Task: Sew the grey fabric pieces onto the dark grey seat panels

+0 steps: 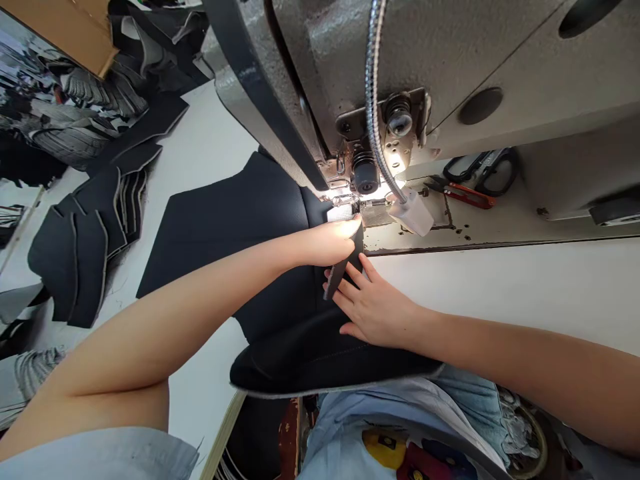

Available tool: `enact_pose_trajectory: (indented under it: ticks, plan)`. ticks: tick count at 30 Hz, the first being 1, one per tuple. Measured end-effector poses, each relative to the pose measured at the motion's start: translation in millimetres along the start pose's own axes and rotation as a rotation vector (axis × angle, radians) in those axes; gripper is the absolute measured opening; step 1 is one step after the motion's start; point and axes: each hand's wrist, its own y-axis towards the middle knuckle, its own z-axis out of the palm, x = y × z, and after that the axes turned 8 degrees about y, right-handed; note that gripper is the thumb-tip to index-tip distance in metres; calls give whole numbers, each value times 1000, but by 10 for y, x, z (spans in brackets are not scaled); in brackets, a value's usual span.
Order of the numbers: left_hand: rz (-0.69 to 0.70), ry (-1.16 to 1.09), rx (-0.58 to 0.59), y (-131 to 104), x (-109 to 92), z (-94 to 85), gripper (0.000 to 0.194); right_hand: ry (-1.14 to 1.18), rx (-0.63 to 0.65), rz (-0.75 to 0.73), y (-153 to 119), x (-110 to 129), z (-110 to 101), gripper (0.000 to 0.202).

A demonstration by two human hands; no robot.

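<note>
A large black padded fabric panel (220, 213) spreads under the head of a sewing machine (310, 87), its near part curling up toward my body. My left hand (330, 243) is closed on the fabric close to the lit needle area, thumb stretched toward the needle. Between my hands, a narrow dark strip (344, 268) of material stands folded up at the panel's edge. Against this strip and the panel rests my right hand (375, 303), fingers spread. Some fingertips are hidden by the strip, and the needle itself is hard to make out.
A lamp with a white shade (413, 212) hangs beside the needle on a metal gooseneck. Black-handled scissors (480, 170) and a red-handled tool (467, 195) lie on the machine bed. Stacked dark fabric pieces (90, 240) and a cardboard box (65, 30) are at the left.
</note>
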Motion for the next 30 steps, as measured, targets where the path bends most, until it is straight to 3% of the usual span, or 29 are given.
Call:
enact_pose_trajectory:
  ticks: [6, 11, 14, 18, 25, 30]
  plan:
    - [-117, -64, 111, -210, -130, -19, 74, 135, 33, -28, -106, 86, -77, 89]
    - [-118, -141, 203, -338, -185, -22, 73, 202, 54, -134, -257, 186, -34, 75]
    - [-86, -238, 195, -318, -187, -52, 68, 185, 52, -172, -246, 178, 22, 72]
    - [-119, -112, 224, -243, -161, -78, 71, 142, 32, -186, -173, 115, 57, 69]
    - [-163, 203, 127, -190, -210, -41, 73, 137, 48, -121, -93, -115, -65, 66]
    - [-158, 245, 31, -274, -249, 53, 65, 147, 70, -117, -132, -147, -126, 68]
